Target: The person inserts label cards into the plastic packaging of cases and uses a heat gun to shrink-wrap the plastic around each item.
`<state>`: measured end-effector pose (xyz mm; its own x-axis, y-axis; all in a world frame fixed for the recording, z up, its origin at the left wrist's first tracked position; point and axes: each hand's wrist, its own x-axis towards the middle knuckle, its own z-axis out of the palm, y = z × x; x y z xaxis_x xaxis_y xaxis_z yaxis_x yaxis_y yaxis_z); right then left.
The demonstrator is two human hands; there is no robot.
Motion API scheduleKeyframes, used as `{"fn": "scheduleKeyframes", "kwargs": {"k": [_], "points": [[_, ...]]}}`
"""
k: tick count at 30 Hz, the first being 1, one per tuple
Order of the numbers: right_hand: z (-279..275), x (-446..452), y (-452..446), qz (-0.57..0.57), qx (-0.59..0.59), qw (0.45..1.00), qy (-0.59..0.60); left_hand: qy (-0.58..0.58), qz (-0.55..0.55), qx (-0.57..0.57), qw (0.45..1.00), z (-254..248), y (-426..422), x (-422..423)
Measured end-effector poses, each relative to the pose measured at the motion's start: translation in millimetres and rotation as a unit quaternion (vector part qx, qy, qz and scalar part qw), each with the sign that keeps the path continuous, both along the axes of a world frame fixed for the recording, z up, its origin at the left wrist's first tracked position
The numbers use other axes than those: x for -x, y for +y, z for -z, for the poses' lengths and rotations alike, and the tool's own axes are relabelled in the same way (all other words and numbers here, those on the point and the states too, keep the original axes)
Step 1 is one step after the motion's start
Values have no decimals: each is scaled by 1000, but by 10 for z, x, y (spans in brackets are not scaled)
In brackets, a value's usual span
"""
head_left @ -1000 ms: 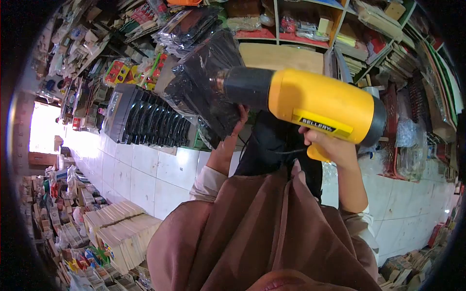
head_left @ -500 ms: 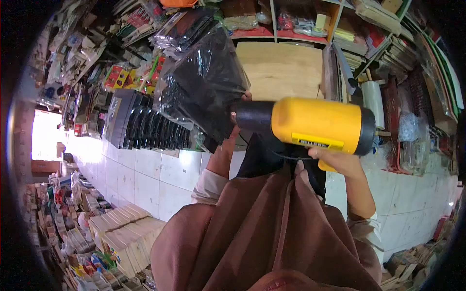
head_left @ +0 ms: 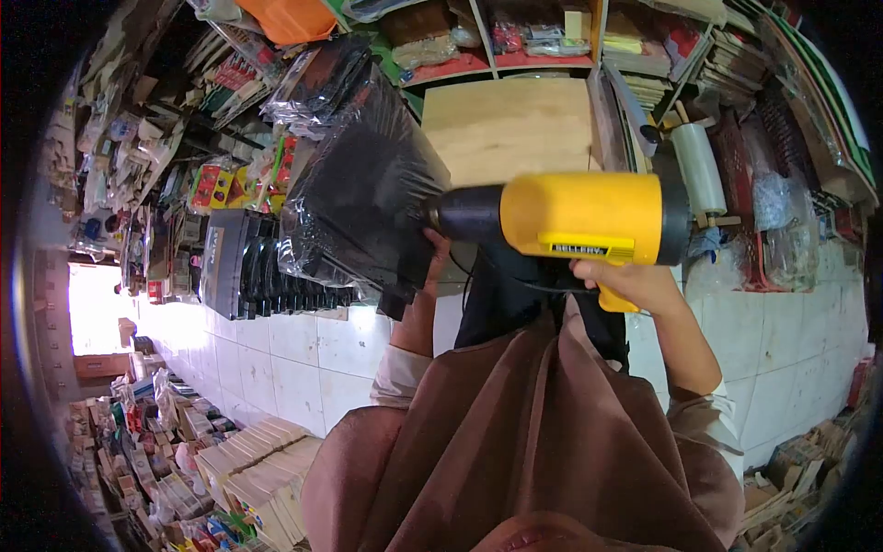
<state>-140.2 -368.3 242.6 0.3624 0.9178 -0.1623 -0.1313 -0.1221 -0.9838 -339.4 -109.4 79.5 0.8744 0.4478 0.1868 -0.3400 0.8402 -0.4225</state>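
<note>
Seen from a head-worn camera looking down, a person in a brown garment [head_left: 515,423] stands over a white tiled floor [head_left: 349,396]. The right hand [head_left: 635,283] has its fingers wrapped around the handle of a large yellow heat gun [head_left: 584,213] marked "SELLERY". The gun lies level across the middle of the view, its black nozzle pointing left, close to the edge of a black package [head_left: 363,184] covered in shiny clear plastic; whether they touch is unclear. The left hand [head_left: 436,253] grips the package's near right edge, its fingers closed there and partly hidden. The package is tilted, with a corner toward the floor. Left of it is a row of glossy black items [head_left: 276,276]. Beyond the gun is a pale wooden board [head_left: 506,129], below shelves [head_left: 543,63] of bagged goods. A clear roll [head_left: 699,170] is at the right, and pale stacked blocks [head_left: 262,460] sit at lower left.
</note>
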Motion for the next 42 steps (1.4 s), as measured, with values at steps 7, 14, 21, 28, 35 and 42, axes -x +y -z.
{"fn": "scheduleKeyframes", "kwargs": {"k": [7, 14, 21, 28, 35, 42], "points": [[38, -32, 35, 23, 43, 999, -9, -49, 76, 62, 994, -394, -179, -48], [-51, -98, 451, 96, -110, 984, 104, -63, 148, 113, 980, -442, -238, -25], [237, -95, 269, 100, -18, 987, 126, -50, 127, 109, 985, -369, -176, -25], [520, -87, 119, 113, 30, 984, 133, -43, 130, 70, 988, -428, -158, -21], [261, -222, 19, 146, -79, 970, 179, -62, 225, 11, 972, -133, -7, 161], [45, -331, 67, 137, -116, 974, 141, -39, 216, -31, 975, 45, -46, 235]]}}
